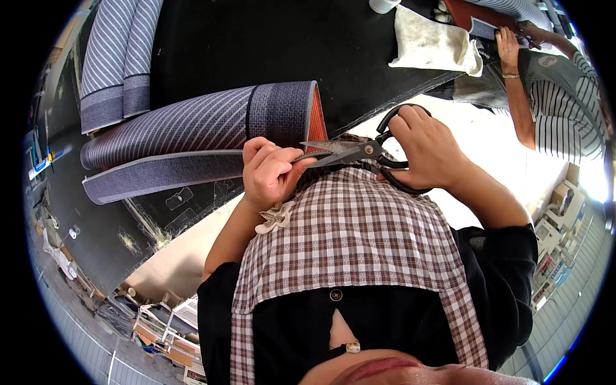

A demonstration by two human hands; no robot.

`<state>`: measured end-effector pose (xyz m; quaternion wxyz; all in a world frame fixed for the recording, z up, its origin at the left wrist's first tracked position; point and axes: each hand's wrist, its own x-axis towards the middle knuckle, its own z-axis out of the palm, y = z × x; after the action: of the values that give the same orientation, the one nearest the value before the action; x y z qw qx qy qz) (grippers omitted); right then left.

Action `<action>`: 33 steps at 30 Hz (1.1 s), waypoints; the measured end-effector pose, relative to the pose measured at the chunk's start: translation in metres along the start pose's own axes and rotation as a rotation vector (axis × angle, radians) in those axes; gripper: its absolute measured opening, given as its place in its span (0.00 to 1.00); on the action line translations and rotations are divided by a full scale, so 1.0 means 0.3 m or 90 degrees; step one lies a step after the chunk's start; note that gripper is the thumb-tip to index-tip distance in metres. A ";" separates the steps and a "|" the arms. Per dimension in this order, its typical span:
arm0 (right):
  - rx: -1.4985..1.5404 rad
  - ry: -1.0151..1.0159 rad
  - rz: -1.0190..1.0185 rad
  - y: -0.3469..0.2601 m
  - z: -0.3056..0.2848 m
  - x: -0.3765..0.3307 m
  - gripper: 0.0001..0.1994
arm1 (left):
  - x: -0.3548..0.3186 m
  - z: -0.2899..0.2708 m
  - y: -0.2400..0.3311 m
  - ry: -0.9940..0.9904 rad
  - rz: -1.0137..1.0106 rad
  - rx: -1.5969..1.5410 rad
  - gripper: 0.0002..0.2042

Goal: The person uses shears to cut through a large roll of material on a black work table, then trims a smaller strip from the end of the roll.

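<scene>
My right hand (pixel 427 146) grips the black handles of a pair of scissors (pixel 350 153), with fingers through the loops. The scissors' blades are parted and point left, toward my left hand (pixel 268 172). That hand is closed on the edge of a blue-grey mat (pixel 173 176), pinching its corner right beside the blades. Part of the mat's end lies between the blades; whether they touch it I cannot tell. Behind it rests a rolled striped mat (pixel 199 122) with an orange-red underside showing at its open end.
More rolled striped mats (pixel 119 58) lie at the far left of the black table (pixel 256 38). A white cloth (pixel 430 40) and a white cup (pixel 384 5) are at the far right. Beyond the table corner, another person (pixel 558 96) handles a red-backed mat. Shelves (pixel 564 218) stand at right.
</scene>
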<state>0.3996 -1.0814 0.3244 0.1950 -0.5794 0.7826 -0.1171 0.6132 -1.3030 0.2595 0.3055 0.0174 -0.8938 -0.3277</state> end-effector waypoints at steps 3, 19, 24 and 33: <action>0.004 -0.005 0.003 -0.006 0.000 0.008 0.33 | 0.003 -0.003 -0.001 -0.002 0.001 -0.006 0.20; 0.022 -0.084 0.065 -0.014 0.002 0.009 0.34 | -0.002 0.005 0.004 0.005 0.003 0.001 0.21; 0.016 -0.117 0.075 -0.008 0.003 0.003 0.34 | 0.002 0.002 0.004 0.002 -0.001 -0.003 0.21; 0.006 -0.019 0.001 -0.014 -0.009 0.009 0.34 | -0.003 0.004 0.005 0.012 -0.015 -0.013 0.20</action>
<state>0.4013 -1.0852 0.3280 0.2092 -0.5798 0.7795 -0.1119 0.6135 -1.3009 0.2593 0.3102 0.0277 -0.8872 -0.3404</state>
